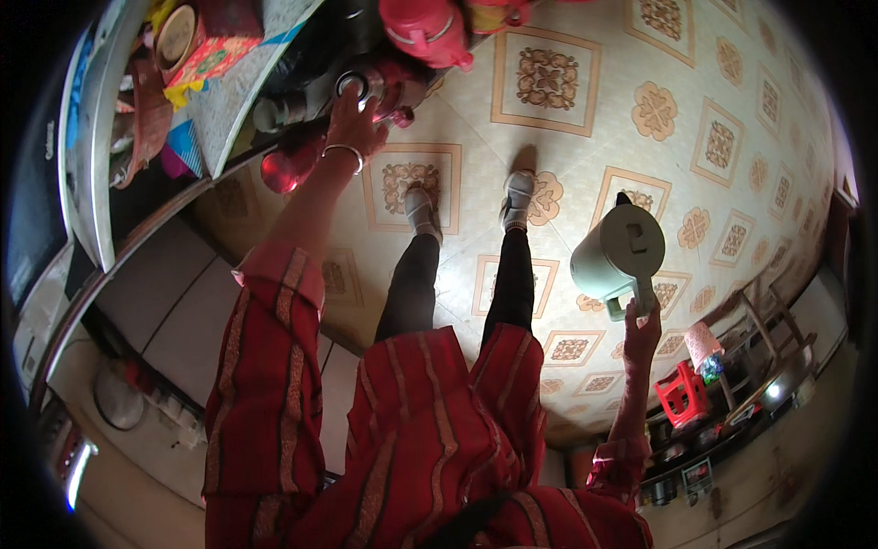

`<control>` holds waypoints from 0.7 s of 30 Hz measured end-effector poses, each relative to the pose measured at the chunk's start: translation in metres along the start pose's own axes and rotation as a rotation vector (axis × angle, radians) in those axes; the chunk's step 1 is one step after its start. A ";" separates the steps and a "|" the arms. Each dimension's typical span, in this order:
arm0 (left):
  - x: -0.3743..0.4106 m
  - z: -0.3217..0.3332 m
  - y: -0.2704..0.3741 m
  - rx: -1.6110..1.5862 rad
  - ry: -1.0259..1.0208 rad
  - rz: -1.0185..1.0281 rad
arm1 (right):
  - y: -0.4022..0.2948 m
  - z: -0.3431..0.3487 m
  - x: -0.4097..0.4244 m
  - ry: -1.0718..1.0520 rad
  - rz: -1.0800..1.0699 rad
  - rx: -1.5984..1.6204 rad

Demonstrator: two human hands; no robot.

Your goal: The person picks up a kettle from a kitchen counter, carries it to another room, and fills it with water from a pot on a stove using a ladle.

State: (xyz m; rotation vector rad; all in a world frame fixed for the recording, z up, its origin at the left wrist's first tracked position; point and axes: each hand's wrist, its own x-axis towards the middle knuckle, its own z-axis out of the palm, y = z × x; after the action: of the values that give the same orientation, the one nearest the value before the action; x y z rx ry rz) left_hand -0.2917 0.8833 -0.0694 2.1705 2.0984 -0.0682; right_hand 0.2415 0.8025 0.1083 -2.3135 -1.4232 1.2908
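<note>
My right hand [642, 335] grips the handle of a pale green electric kettle [595, 264], out to my right above the floor. The kettle's round grey-green lid [634, 237] is down, and its dark spout points away from me. At the upper left, my left hand [353, 127] reaches to the top of a shiny red thermos flask [398, 89]. One finger rests on the round, silver-rimmed mouth [352, 85]; whether it grasps a stopper there is unclear. A bracelet circles my left wrist.
Pink-red thermos flasks [422, 31] stand beyond the shiny one. A red rounded vessel [280, 171] lies below my left hand. Left is a shelf [236, 92] with boxes and a brown basket [147, 120]. At right are a red plastic stool [682, 396] and a wooden ladder-like frame [772, 322]. Patterned flooring [466, 137] spreads below.
</note>
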 end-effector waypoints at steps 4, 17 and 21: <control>0.036 -0.037 0.014 0.030 -0.592 -0.151 | 0.053 -0.030 -0.033 0.065 0.033 0.042; -0.011 -0.165 0.436 -1.210 -1.110 0.190 | 0.103 -0.171 -0.058 0.426 0.062 0.407; 0.049 -0.221 0.538 -1.240 -1.198 0.428 | 0.068 -0.210 -0.010 0.533 -0.067 0.452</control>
State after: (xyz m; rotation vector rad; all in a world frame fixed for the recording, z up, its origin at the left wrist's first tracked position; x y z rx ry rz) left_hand 0.2357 0.9415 0.1742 1.1551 0.6100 -0.0059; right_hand 0.4360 0.8205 0.2108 -2.0579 -0.9141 0.7797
